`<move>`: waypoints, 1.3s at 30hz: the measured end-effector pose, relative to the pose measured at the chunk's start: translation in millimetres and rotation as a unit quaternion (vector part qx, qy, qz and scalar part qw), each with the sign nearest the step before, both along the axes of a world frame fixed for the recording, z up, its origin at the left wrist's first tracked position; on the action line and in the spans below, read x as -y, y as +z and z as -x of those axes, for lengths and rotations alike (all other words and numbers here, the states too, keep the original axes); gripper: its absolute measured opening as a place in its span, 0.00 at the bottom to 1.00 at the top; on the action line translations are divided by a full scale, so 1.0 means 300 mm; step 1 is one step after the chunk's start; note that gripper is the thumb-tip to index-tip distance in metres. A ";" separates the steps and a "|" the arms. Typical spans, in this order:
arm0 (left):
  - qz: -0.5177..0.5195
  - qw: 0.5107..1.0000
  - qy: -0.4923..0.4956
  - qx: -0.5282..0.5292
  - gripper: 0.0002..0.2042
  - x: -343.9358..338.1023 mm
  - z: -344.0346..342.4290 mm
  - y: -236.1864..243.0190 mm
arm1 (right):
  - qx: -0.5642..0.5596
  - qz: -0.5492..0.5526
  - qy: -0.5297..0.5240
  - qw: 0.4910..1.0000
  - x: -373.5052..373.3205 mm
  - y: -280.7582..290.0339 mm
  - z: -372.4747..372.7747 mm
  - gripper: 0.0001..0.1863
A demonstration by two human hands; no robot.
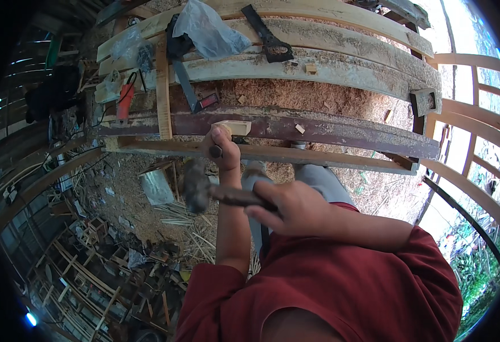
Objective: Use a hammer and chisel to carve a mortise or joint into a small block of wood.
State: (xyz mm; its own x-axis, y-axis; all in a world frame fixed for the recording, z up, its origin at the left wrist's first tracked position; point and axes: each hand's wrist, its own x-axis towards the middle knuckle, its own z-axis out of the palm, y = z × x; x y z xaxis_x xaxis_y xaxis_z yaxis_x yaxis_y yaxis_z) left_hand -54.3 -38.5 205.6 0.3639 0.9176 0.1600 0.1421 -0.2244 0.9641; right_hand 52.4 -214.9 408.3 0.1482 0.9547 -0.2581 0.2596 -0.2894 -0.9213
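Note:
My left hand (225,153) is closed around a chisel (215,151). The dark round butt of its handle pokes out of the fist, while its blade is hidden. Just beyond that fist, a small pale wooden block (237,127) lies on the dark reddish board along the bench's near side. My right hand (295,206) grips a hammer (241,197) by its dark handle. The blurred hammer head (196,186) hangs nearer to me than the chisel's butt, apart from it.
Planks (341,71) form the bench, with wood shavings in the gap. On it lie a handsaw (268,43), a try square (188,85), a clear plastic bag (207,31), an upright-laid wooden strip (163,94) and a red tool (125,101). Scrap wood (96,231) clutters the floor at left.

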 end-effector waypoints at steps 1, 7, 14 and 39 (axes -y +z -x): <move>-0.003 1.000 0.002 0.020 0.27 -0.002 0.002 -0.006 | 0.000 -0.001 -0.001 1.000 0.002 0.008 -0.005 0.19; -0.003 1.000 -0.012 -0.013 0.27 0.021 -0.025 0.025 | 0.012 0.029 -0.044 0.999 -0.012 -0.038 0.007 0.21; 0.001 1.000 0.009 0.003 0.26 0.023 -0.033 0.026 | 0.015 -0.040 0.000 0.999 0.031 -0.027 0.011 0.20; 0.064 0.993 -0.002 0.101 0.25 0.016 -0.047 0.035 | -0.006 -0.049 0.014 0.999 0.069 -0.054 0.001 0.20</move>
State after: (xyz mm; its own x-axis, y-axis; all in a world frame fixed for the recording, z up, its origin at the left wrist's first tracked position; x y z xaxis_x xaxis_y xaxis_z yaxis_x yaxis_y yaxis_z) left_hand -40.1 -43.1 215.9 0.3396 0.9338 0.1126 -0.0579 -0.0987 0.9934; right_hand 52.1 -235.8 392.1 0.1184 0.9793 -0.1642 0.2552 -0.1899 -0.9481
